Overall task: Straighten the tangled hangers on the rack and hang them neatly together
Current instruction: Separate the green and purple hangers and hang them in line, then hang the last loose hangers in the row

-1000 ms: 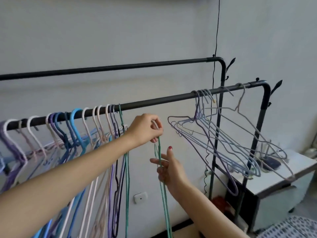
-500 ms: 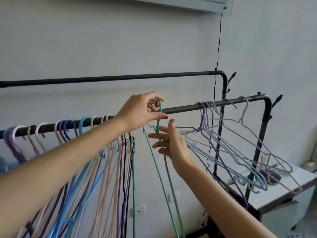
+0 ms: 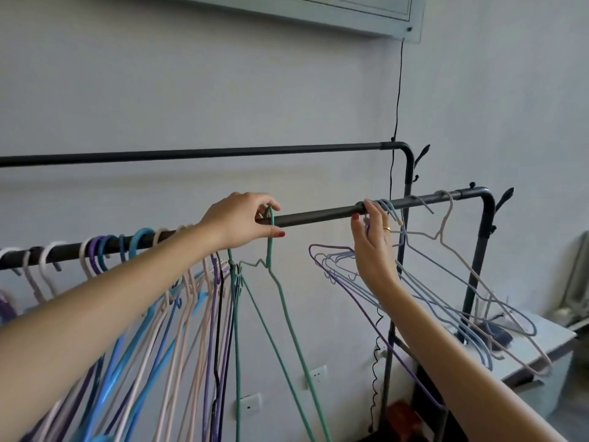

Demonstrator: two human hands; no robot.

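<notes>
A dark front rail (image 3: 318,215) of the rack runs from lower left up to the right. My left hand (image 3: 242,220) pinches the hook of a green wire hanger (image 3: 280,288) that sits over the rail, just right of a tidy row of several pink, purple and blue hangers (image 3: 178,301). Farther right, my right hand (image 3: 373,247) reaches up with fingertips on the hooks of a tangled bunch of blue and purple wire hangers (image 3: 424,282). A pale hanger (image 3: 446,231) hangs askew at the rail's right end.
A second, higher rail (image 3: 197,152) runs behind, near the wall. A black cable (image 3: 396,90) drops from a wall panel. A white cabinet (image 3: 541,342) stands at lower right under the tangled hangers. Wall sockets (image 3: 315,374) sit low on the wall.
My left hand has lifted the green hanger and set its hook over the front rail. My right hand has let go of it and moved right, up to the tangled hangers' hooks.
</notes>
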